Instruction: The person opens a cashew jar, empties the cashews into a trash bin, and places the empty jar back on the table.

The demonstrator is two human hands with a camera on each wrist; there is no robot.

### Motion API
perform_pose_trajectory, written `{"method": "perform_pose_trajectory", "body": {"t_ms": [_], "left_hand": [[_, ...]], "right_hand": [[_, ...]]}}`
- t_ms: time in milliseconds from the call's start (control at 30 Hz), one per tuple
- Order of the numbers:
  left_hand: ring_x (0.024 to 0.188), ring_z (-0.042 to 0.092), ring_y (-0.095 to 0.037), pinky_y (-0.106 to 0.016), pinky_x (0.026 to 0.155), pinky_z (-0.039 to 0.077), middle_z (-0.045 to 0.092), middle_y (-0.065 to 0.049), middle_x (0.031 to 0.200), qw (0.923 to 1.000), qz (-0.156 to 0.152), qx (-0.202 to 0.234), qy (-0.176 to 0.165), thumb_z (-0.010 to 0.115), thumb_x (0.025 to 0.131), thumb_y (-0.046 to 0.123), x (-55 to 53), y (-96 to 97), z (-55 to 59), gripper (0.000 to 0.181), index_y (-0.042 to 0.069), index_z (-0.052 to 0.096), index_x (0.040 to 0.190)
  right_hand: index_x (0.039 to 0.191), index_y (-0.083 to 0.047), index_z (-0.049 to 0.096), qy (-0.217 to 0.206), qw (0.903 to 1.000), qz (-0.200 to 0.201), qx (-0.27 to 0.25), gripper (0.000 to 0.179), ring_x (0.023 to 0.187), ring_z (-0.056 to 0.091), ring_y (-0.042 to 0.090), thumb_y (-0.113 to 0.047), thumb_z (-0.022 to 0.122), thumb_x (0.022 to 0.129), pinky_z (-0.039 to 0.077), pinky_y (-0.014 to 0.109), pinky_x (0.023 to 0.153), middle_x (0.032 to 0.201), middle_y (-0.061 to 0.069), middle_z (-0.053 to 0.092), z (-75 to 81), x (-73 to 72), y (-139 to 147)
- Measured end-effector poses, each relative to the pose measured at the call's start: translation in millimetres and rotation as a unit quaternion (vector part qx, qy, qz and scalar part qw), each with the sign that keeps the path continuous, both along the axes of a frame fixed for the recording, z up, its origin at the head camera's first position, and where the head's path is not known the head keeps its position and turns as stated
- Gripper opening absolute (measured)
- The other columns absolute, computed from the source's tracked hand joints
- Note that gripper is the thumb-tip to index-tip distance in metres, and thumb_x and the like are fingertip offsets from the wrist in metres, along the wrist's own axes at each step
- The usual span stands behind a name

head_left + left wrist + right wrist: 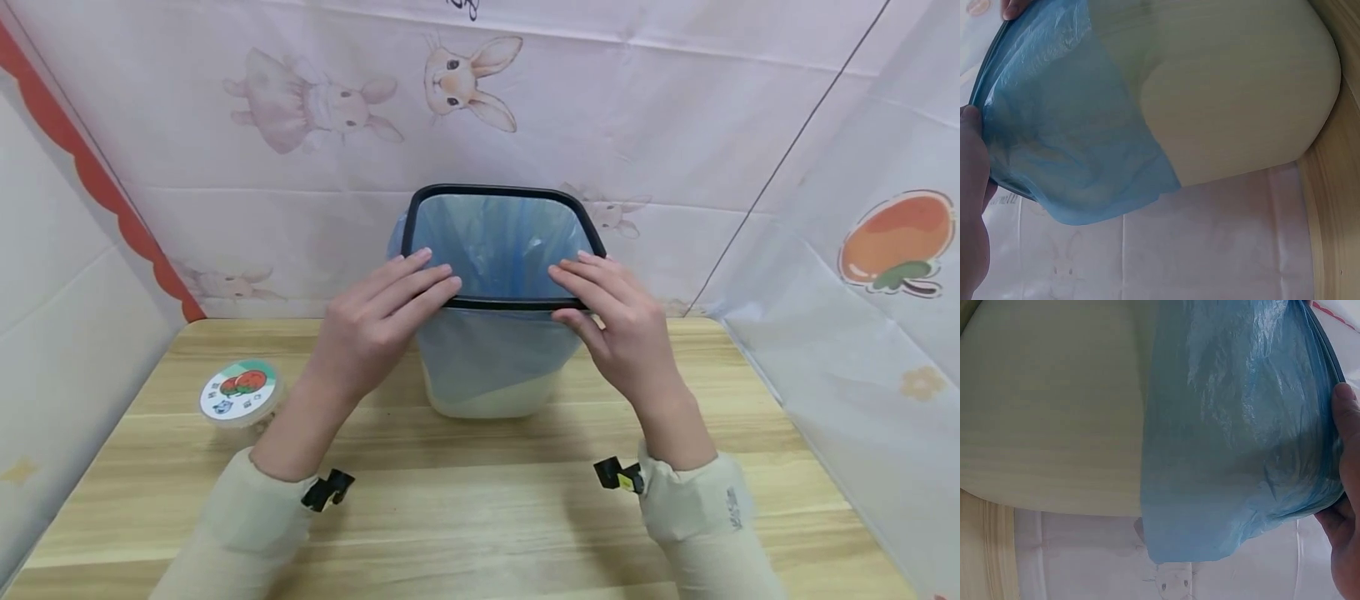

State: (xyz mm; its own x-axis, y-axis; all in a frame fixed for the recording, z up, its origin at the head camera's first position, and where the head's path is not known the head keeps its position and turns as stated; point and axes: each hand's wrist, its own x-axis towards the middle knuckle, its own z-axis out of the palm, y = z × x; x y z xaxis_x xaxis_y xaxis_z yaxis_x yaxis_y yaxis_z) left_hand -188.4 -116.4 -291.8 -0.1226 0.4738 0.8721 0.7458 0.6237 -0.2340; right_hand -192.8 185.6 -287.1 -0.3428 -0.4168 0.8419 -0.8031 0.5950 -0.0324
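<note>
A pale cream trash can (491, 406) stands upright on the wooden table, lined with a translucent blue trash bag (487, 354). The bag folds down over the outside, its lower edge slanting across the can's front. A black rim ring (510, 304) frames the mouth over the bag. My left hand (382, 312) grips the ring at the front left corner, fingers over the top and thumb (969, 119) against the outside. At the front right corner my right hand (618, 312) pinches the ring, with the thumb (1344, 400) outside and fingers reaching over the rim.
To the left, beside my left forearm, sits a round clear tub (242, 396) with a tomato-printed lid. A fabric backdrop (645, 100) with rabbit drawings rises right behind the table (465, 508). Side panels close in on both sides.
</note>
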Motion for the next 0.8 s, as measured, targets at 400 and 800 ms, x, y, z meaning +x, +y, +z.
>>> {"method": "perform_pose_trajectory", "body": {"t_ms": [400, 800], "left_hand": [[0.119, 0.065, -0.03, -0.047, 0.1, 0.051, 0.071, -0.011, 0.121, 0.9998, 0.012, 0.002, -0.016, 0.066, 0.092, -0.002, 1.7, -12.4, 0.4, 0.035, 0.009, 0.071, 0.124], [0.124, 0.061, -0.032, -0.047, 0.103, 0.049, 0.069, -0.012, 0.126, 0.9991, -0.003, 0.008, -0.041, 0.064, 0.095, 0.0, 0.3, -19.2, 0.3, 0.034, 0.008, 0.068, 0.128]], "right_hand": [[0.126, -0.01, 0.07, -0.012, 0.9997, 0.021, -0.009, 0.046, 0.128, 0.057, 0.032, -0.043, 0.06, 0.096, 0.039, 0.049, 0.111, 0.124, 0.012, 0.069, -1.3, -10.1, -14.2], [0.129, -0.011, 0.068, -0.014, 0.9999, 0.004, -0.005, 0.049, 0.132, 0.054, 0.03, -0.046, 0.059, 0.096, 0.037, 0.047, 0.113, 0.126, 0.013, 0.068, -1.6, -12.4, -21.2]]}}
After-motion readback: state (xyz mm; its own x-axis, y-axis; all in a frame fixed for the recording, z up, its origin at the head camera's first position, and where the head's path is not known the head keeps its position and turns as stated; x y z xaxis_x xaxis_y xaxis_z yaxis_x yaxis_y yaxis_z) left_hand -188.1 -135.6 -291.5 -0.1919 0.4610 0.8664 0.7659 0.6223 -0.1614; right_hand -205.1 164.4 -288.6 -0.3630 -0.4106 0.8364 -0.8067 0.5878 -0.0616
